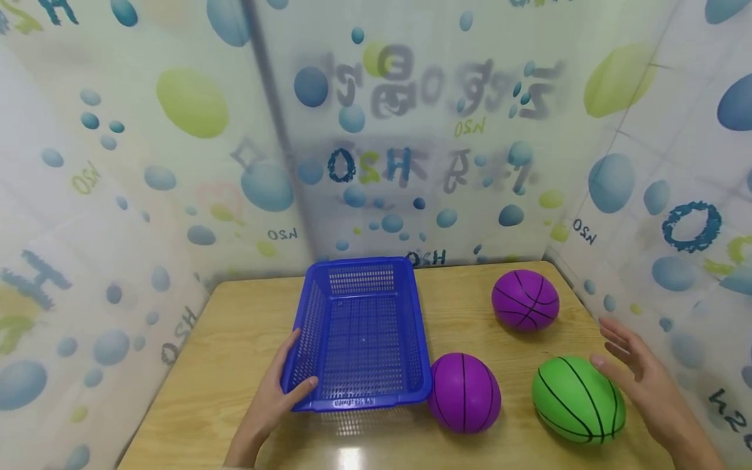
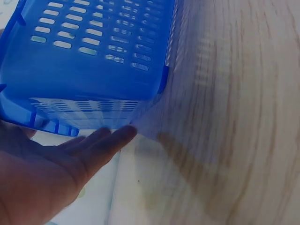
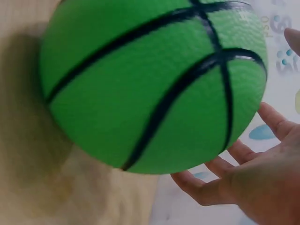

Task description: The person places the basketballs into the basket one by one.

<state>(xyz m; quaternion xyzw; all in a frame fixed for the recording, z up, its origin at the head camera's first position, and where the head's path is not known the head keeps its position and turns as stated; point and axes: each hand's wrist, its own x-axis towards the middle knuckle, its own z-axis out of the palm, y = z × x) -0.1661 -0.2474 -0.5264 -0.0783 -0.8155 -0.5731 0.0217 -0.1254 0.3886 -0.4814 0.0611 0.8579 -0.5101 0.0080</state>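
Blue basket (image 1: 362, 346), one purple ball (image 1: 465, 393) just beside rim (image 1: 423, 372)

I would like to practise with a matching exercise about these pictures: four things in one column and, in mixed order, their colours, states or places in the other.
Column one:
1. Basket
2. Green ball
3. Left hand
4. Farthest ball

Column two:
A. At the basket's left side
B. Purple
C. Nearest to the right hand
D. Blue and empty

Right pairs: 1-D, 2-C, 3-A, 4-B
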